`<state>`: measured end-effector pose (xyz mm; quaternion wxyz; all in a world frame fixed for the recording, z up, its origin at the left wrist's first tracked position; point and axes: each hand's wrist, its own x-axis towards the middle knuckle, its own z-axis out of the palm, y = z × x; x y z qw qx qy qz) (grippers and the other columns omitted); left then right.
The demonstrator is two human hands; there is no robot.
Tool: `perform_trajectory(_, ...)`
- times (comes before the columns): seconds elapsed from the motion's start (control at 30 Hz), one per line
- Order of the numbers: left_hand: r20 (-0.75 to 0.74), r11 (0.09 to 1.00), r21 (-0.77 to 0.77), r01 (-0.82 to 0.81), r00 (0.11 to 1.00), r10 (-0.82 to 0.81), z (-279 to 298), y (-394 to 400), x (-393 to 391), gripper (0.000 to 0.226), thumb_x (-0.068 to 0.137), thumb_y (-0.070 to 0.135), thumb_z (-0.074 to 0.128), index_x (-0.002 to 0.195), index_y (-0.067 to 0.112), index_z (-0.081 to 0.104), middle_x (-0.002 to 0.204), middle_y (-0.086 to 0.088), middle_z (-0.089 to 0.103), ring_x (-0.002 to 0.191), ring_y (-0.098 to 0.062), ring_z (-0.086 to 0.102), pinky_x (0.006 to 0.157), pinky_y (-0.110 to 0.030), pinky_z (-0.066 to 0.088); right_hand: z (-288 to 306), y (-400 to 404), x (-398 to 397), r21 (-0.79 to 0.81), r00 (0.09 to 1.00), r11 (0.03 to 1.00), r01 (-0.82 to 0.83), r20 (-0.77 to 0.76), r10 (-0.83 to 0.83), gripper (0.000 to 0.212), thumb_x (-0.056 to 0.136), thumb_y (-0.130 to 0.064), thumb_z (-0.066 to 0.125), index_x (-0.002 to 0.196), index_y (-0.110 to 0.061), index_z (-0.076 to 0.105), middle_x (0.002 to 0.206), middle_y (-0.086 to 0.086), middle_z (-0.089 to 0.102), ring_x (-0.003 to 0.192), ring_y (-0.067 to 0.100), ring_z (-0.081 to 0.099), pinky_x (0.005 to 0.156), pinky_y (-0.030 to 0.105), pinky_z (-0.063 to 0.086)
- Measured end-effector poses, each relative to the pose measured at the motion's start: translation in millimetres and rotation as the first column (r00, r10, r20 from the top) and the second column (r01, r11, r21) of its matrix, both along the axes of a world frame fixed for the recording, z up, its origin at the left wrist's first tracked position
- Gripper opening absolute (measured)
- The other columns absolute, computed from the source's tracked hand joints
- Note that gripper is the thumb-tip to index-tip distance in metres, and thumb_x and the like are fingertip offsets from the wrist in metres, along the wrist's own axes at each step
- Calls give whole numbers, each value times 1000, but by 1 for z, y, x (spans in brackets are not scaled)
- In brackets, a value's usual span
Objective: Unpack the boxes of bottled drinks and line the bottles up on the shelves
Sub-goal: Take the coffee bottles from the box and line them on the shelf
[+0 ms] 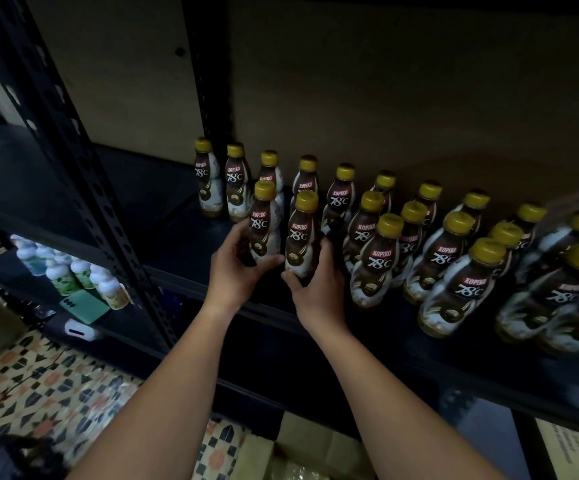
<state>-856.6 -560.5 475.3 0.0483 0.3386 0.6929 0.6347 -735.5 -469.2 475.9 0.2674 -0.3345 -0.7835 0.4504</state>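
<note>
Two brown coffee bottles with yellow caps stand side by side at the front of the dark shelf (191, 244). My left hand (236, 268) grips the left bottle (263, 223) round its lower body. My right hand (315, 289) grips the right bottle (302, 233) near its base. Behind and to the right, several more of the same bottles (454, 251) stand in rows running along the shelf. The bottles at the far right look blurred.
A black perforated upright (83, 161) stands at the left. The lower shelf holds white-capped bottles (73, 271), a green phone (85, 305) and a small white device (80, 330). Cardboard boxes (315, 445) sit below on the patterned tile floor (38, 386).
</note>
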Motion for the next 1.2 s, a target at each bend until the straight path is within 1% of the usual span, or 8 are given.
perform_trajectory(0.17, 73, 998, 25, 65, 995, -67, 1, -3, -2, 79, 77, 0, 87, 145, 20, 52, 129, 1, 69, 122, -13, 65, 105, -34, 52, 1, -1, 0, -13, 1000, 1000, 3, 7, -3, 86, 92, -23, 72, 159, -25, 17, 155, 7, 39, 141, 22, 36, 101, 18, 23)
perform_trajectory(0.33, 116, 998, 25, 52, 992, -55, -2, -4, -4, 73, 76, 1, 87, 140, 15, 56, 127, -3, 70, 121, -17, 66, 108, -48, 51, 4, -1, 1, -20, 1000, 1000, 8, 15, -7, 86, 92, -24, 73, 158, -25, 18, 154, 8, 38, 142, 21, 37, 101, 18, 24)
perform_trajectory(0.7, 144, 993, 93, 69, 986, -82, 2, -4, 0, 83, 75, 3, 89, 146, 17, 49, 139, -3, 63, 132, -19, 58, 111, -51, 47, 3, -3, -1, -8, 1000, 1000, 22, -3, -22, 91, 89, -23, 76, 159, -25, 18, 154, 7, 39, 142, 22, 39, 108, 24, 31)
perform_trajectory(0.8, 189, 978, 206, -27, 982, -13, 0, -8, 14, 79, 80, 1, 84, 148, 13, 45, 143, -4, 58, 134, -16, 56, 112, -39, 47, 6, -6, 6, 6, 999, 1000, 5, 40, -5, 102, 89, -22, 76, 161, -28, 5, 163, 3, 26, 149, 19, 26, 112, 21, 21)
perform_trajectory(0.93, 238, 862, 385, -329, 938, 251, -16, -21, 51, 44, 91, -4, 71, 130, 3, 52, 125, -9, 62, 118, -18, 64, 101, -31, 51, 2, -25, 37, 88, 996, 995, -45, 81, 37, 109, 89, -24, 76, 161, -24, -5, 167, 2, 13, 153, 14, 11, 112, 11, 6)
perform_trajectory(1.03, 196, 807, 406, -428, 904, 380, -45, -34, 77, 25, 97, -3, 63, 118, 4, 52, 105, -12, 59, 98, -20, 61, 85, -34, 54, -16, -40, 69, 192, 995, 979, -74, -53, 85, 94, 88, -19, 77, 160, -22, 17, 155, 6, 38, 144, 15, 36, 118, 25, 31)
perform_trajectory(1.1, 167, 856, 320, -405, 914, 370, -79, -39, 93, 20, 98, 0, 63, 115, 5, 54, 100, -13, 58, 94, -23, 60, 83, -35, 53, -44, -41, 89, 350, 965, 933, -87, -204, 167, 70, 88, -5, 75, 149, -9, 41, 137, 12, 52, 129, 18, 51, 108, 30, 44)
perform_trajectory(1.2, 157, 940, 104, -325, 939, 307, -157, -45, 114, 17, 98, 2, 65, 111, 10, 59, 97, -7, 62, 90, -17, 62, 80, -27, 50, -119, -34, 121, 536, 948, 835, -126, -183, 260, 47, 88, 1, 72, 132, -1, 55, 123, 14, 58, 114, 26, 57, 100, 32, 48)
